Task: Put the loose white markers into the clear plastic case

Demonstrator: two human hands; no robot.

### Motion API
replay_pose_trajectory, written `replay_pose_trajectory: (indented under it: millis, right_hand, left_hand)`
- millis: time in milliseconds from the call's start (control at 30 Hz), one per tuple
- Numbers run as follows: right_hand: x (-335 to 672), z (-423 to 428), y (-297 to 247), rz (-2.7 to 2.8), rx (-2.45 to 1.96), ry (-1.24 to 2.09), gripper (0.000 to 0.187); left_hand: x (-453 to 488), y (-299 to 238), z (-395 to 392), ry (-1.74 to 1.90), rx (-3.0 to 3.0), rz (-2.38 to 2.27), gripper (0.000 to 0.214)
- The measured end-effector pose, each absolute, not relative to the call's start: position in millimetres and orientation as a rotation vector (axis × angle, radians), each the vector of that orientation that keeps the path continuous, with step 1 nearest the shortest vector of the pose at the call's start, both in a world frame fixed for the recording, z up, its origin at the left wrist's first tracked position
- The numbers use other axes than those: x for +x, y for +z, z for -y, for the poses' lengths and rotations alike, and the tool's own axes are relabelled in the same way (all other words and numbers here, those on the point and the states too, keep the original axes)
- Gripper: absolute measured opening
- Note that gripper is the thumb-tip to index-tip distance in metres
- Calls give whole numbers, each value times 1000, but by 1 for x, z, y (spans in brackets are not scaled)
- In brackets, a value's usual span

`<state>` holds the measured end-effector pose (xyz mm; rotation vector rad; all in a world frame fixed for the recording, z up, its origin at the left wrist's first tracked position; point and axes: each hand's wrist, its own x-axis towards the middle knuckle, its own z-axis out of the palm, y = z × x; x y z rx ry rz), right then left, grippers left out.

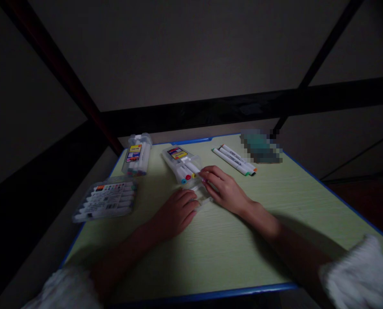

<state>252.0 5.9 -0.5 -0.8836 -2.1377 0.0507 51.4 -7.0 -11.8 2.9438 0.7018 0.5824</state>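
Note:
My left hand [177,211] rests on the pale green table [230,253], its fingers curled over the near end of a clear plastic lid [200,193]. My right hand [225,189] lies just beyond, with fingertips on the lid and against the open end of a clear marker case [180,161]. White markers with coloured caps poke out of that case. Whether either hand truly grips the lid is hard to tell in the dim light.
Another clear marker case [137,158] stands at the back left, and a flat pack of markers [107,200] lies at the left edge. Three loose white markers [234,160] lie at the back right beside a blurred teal object [260,147]. Dark bars cross behind the table.

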Motion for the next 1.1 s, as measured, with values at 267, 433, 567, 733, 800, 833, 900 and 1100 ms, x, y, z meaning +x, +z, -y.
replay_pose_trajectory:
  millis: [267, 433, 567, 733, 800, 833, 900, 1100]
  right_hand:
    - [252, -6, -3, 2141, -907, 79, 25]
    - [252, -7, -4, 2144, -915, 101, 27]
    - [252, -8, -4, 2156, -931, 116, 27]
    - [253, -8, -4, 2158, -945, 135, 28]
    - [253, -8, -5, 2157, -942, 137, 28]
    - [253, -8, -5, 2156, -941, 137, 29]
    - [253, -8, -5, 2159, -938, 139, 29]
    - [252, -9, -4, 2163, -954, 148, 29]
  left_hand:
    - [51, -12, 7, 581, 2937, -708, 17]
    - [51, -13, 6, 590, 2944, -706, 18]
    - [51, -13, 6, 586, 2946, -697, 18]
    - [52, -13, 6, 586, 2943, -702, 18]
    - [52, -13, 6, 576, 2938, -707, 17]
    - [52, -12, 7, 572, 2936, -708, 17]
    - [52, -11, 7, 564, 2937, -709, 18]
    - [52, -11, 7, 579, 2938, -704, 17]
